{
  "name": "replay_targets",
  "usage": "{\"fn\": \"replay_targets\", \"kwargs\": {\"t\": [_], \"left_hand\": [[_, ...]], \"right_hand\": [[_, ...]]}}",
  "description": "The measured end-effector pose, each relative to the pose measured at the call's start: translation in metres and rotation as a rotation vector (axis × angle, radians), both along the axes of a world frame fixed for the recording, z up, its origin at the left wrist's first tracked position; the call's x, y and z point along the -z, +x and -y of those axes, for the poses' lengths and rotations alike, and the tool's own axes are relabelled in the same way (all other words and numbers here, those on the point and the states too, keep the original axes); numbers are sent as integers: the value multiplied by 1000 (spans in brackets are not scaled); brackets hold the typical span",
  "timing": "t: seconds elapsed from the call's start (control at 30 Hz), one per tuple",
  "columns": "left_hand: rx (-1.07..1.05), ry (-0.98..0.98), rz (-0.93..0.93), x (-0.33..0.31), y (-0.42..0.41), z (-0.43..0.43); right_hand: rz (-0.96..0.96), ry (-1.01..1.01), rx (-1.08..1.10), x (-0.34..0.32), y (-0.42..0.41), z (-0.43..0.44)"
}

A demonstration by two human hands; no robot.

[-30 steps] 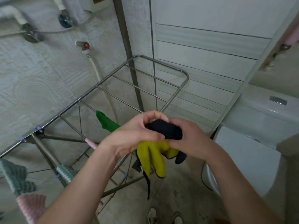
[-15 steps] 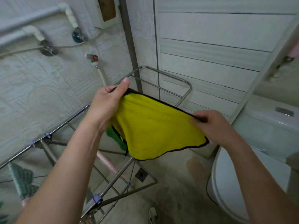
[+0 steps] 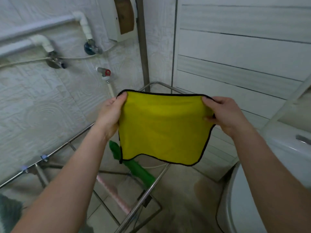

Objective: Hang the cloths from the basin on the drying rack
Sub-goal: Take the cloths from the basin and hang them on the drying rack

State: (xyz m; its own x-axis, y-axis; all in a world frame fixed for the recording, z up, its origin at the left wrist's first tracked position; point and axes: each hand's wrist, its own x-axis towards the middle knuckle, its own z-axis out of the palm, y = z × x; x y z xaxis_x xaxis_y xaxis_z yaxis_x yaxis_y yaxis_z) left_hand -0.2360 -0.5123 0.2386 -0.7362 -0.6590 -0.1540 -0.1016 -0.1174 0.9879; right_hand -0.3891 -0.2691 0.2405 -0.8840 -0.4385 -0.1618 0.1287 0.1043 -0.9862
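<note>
A yellow cloth (image 3: pixel 163 126) with a black hem hangs spread flat in the air above the far end of the metal drying rack (image 3: pixel 70 142). My left hand (image 3: pixel 110 115) pinches its top left corner and my right hand (image 3: pixel 222 113) pinches its top right corner. Below it, a green cloth (image 3: pixel 138 170) and a pink cloth (image 3: pixel 112 192) hang over rack bars. A teal knitted cloth (image 3: pixel 8 211) shows at the bottom left edge. The basin is out of view.
A white toilet (image 3: pixel 262 190) with its cistern (image 3: pixel 289 148) stands close on the right. White pipes (image 3: pixel 42 42), a red-handled tap (image 3: pixel 105 73) and a hose line the left wall. The panelled wall (image 3: pixel 235 56) is just behind the rack's far end.
The bunched cloth has been unfolded and pulled out flat between both hands. Both hands have lifted it higher and levelled its top edge over the rack's far end.
</note>
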Motion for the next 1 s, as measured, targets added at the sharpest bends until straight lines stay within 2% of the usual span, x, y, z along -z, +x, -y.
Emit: {"fn": "replay_targets", "kwargs": {"t": [0.1,0.2,0.27,0.4,0.47,0.53,0.63,0.77,0.87,1.0], "left_hand": [[-69,50,-136,-6,-9,8],[-43,30,-167,-4,-8,19],[14,25,-48,10,-4,25],[188,-69,329,64,-2,27],[274,-158,499,98,-6,24],[299,-180,578,125,-10,22],[204,-141,574,145,-17,21],[79,-223,659,159,-32,28],[-27,-189,660,160,-44,28],[-237,-23,592,147,-41,32]], "right_hand": [[-223,-1,111,-12,-4,16],[-338,48,73,-17,-7,4],[-281,138,-13,-3,-9,-11],[-12,419,-231,59,-15,-24],[-5,552,-320,95,-21,-23],[-66,612,-377,124,-29,-17],[-194,617,-386,141,-41,-6],[-369,664,-363,150,-58,18],[-410,657,-358,159,-67,34],[-345,462,-281,145,-81,56]]}}
